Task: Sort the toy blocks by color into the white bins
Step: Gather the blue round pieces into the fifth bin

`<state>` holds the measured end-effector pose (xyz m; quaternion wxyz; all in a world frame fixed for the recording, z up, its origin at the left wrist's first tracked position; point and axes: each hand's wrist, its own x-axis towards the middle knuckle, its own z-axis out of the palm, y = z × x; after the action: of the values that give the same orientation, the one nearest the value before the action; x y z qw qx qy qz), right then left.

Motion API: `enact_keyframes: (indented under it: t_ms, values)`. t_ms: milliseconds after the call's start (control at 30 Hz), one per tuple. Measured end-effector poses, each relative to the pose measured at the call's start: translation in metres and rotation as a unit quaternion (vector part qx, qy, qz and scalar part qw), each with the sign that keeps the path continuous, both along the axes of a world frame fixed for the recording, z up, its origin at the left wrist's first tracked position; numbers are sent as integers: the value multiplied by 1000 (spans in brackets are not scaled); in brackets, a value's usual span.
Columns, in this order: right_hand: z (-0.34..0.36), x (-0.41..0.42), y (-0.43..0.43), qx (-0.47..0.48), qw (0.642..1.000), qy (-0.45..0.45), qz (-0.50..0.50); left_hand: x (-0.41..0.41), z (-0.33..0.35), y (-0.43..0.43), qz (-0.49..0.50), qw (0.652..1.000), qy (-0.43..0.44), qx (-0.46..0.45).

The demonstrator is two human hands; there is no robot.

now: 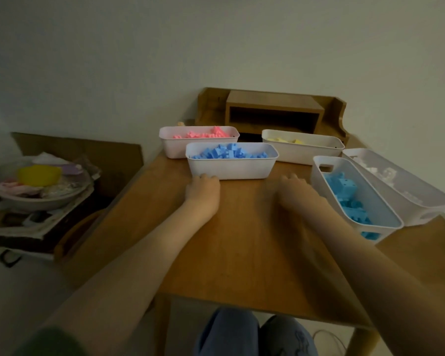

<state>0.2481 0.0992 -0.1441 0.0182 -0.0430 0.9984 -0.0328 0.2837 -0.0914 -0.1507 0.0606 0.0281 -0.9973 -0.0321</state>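
Left hand (203, 190) by front-centre bin (231, 171), right hand (293, 187) blurred

A wooden table (242, 235) bears five white bins: pink-block bin (172, 147), yellow-block bin (301, 153) and dark-blue-block bin (231, 168) toward the back, light-blue-block bin (319, 181) at right, touching what seems a white-block bin (419, 218). A wooden shelf unit (272, 101) stands at its far edge.
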Motion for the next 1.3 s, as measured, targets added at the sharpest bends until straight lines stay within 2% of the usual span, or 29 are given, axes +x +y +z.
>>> enact_keyframes:
  t_ms: [100,233,367,500,567,633,833,933,1000,1067,1200,1300]
  values:
    - [-9,-1,5,27,1000,5,6,3,1,2,-5,1000,20,15]
    - [-10,-3,6,-17,998,53,27,4,3,17,-24,996,45,70]
    - [1,2,-2,-200,979,22,19,3,10,47,-81,972,42,218]
    - [12,14,-4,-426,904,3,15,5,20,76,-124,939,81,310]
    - [20,20,1,-489,872,8,8,7,27,86,-121,919,105,360]
    - [28,26,8,-516,856,24,18,7,34,94,-123,905,129,387]
    - [39,26,34,-464,877,124,-16,10,46,117,-211,896,86,381]
    - [47,25,54,-376,904,199,-43,11,45,122,-212,917,79,327]
    - [50,25,68,-261,935,232,-68,6,41,115,-176,946,113,249]
    - [53,24,76,-159,960,196,-121,-2,36,101,-104,972,138,161]
    - [54,23,70,-85,978,121,-151,-12,33,62,49,992,69,92]
    - [51,25,58,-62,977,191,-72,-15,32,31,99,993,30,64]
